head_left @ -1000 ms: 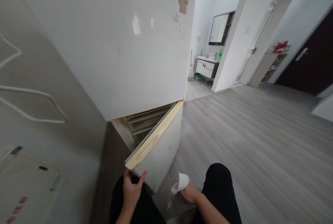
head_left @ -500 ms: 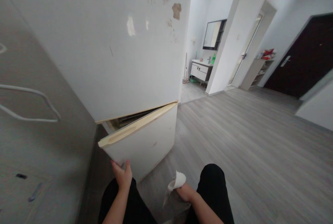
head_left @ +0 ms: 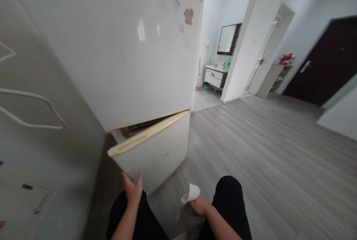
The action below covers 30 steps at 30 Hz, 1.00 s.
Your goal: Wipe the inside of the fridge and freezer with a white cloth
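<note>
The lower door (head_left: 156, 150) of a white refrigerator stands ajar, with a dark gap showing behind its cream top edge. My left hand (head_left: 133, 188) grips this door by its free side edge, thumb on the front face and fingers wrapped behind. In my right hand (head_left: 198, 205), low between my knees, is a bunched white cloth (head_left: 192, 192) with a ragged edge. The upper refrigerator door (head_left: 150, 69) is shut and carries brown stains and a peeled patch.
At left is a grey-white wall or panel with white wire handles (head_left: 33, 108). Grey wood-look floor (head_left: 251, 150) spreads right. Farther off are a washbasin cabinet (head_left: 214, 76), a shelf unit (head_left: 275, 80) and a dark door (head_left: 325, 61). My knees (head_left: 228, 195) flank my hands.
The view has shifted very slightly. Both hands keep their holds, and the lower door stays at about the same angle.
</note>
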Motion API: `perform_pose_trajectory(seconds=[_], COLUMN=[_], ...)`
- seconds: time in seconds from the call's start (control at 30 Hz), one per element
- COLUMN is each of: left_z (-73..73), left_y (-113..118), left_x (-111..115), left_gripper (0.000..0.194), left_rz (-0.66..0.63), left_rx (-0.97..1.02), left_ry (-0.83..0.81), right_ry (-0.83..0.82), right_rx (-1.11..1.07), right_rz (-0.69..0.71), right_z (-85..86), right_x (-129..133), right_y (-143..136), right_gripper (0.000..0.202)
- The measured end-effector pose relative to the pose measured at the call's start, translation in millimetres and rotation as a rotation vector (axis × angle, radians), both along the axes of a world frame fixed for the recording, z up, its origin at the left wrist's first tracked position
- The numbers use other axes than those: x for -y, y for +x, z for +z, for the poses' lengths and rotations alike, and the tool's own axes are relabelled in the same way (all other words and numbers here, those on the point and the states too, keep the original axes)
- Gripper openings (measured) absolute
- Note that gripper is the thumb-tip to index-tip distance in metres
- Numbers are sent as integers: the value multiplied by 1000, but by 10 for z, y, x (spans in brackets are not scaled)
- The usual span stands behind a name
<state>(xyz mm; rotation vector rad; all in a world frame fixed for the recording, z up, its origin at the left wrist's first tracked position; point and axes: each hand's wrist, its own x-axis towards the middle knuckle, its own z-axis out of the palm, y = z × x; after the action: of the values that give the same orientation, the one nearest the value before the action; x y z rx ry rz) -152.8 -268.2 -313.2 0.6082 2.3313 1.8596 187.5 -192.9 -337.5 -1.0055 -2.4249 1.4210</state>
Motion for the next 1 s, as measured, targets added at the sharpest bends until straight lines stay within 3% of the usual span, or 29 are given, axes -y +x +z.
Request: perform_pose_trajectory(seconds=[0.63, 1.0], left_z=[55, 124], left_y=[10, 43], left_x=[23, 18], left_gripper=[107, 103], left_rz=[-32, -14], left_rx=[40, 26], left_ry=[70, 53], right_ry=[9, -23], right_rx=[-37, -32], right_rz=[27, -10], right_z=[-11, 95], right_x=[19, 38], right_y=[-22, -24], right_gripper=[49, 46])
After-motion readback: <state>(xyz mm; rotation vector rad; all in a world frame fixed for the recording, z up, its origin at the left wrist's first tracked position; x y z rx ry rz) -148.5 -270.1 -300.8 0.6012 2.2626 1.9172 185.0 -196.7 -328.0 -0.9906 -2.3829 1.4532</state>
